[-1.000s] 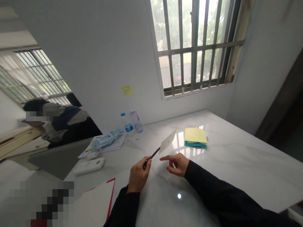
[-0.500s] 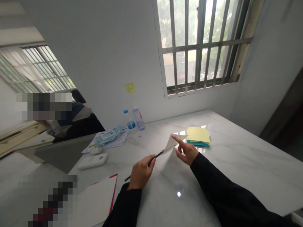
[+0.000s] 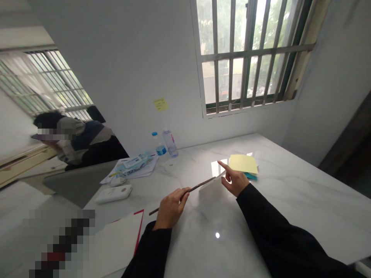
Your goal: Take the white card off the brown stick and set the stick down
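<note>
A white marble table (image 3: 301, 200) fills the lower part of the view. Beyond its far edge, a barred window (image 3: 246, 54) looks out on trees, with a yellow sticky note (image 3: 160, 104) on the wall to the left of it. Past the table's left end, a large mirror (image 3: 66, 108) shows another window and a seated person (image 3: 84, 141) in a dark and grey top.

Along the table's far side stand two water bottles (image 3: 165, 143). Near them, toward the left end, lie papers (image 3: 136, 168) with a blue-and-white packet (image 3: 133, 162) on top. Nearer the table's left corner is a white device (image 3: 113, 194), and a white folder (image 3: 116, 241) with a red edge sits at the near edge. To the right, a yellow pad (image 3: 242, 164) rests on teal paper (image 3: 251, 176).

At the table's near middle, above the surface, the left hand (image 3: 171, 208) has its fingers closed around a thin dark rod (image 3: 188, 192), which slants up to the right. A white card (image 3: 211, 191) stands at the rod's upper end, its top edge against the rod's tip. The right hand (image 3: 235, 183) is just beside the card, its index finger stretched toward the yellow pad and its other fingers loosely curled. It grips nothing visible; whether it touches the card, I cannot tell.
</note>
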Motion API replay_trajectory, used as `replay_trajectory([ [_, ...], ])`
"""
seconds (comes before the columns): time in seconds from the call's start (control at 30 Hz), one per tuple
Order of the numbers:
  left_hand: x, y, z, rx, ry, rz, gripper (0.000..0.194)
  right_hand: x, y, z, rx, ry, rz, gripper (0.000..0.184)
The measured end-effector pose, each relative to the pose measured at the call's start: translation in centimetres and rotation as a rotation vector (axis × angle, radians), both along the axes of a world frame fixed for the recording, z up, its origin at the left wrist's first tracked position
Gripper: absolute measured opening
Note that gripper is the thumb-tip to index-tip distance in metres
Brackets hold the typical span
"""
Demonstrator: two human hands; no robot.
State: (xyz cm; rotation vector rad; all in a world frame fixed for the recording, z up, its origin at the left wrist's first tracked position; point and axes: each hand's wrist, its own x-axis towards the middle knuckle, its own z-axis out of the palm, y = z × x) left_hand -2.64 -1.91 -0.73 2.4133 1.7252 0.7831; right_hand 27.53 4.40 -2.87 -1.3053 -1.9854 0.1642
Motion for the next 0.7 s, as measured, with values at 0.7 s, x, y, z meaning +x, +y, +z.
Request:
replay_trajectory([
  [0.7, 0.7, -0.3, 2.0, -0.052, -0.779, 0.063, 0.053, -2.4, 0.5, -4.5, -0.276, 0.183, 0.217, 0.043],
])
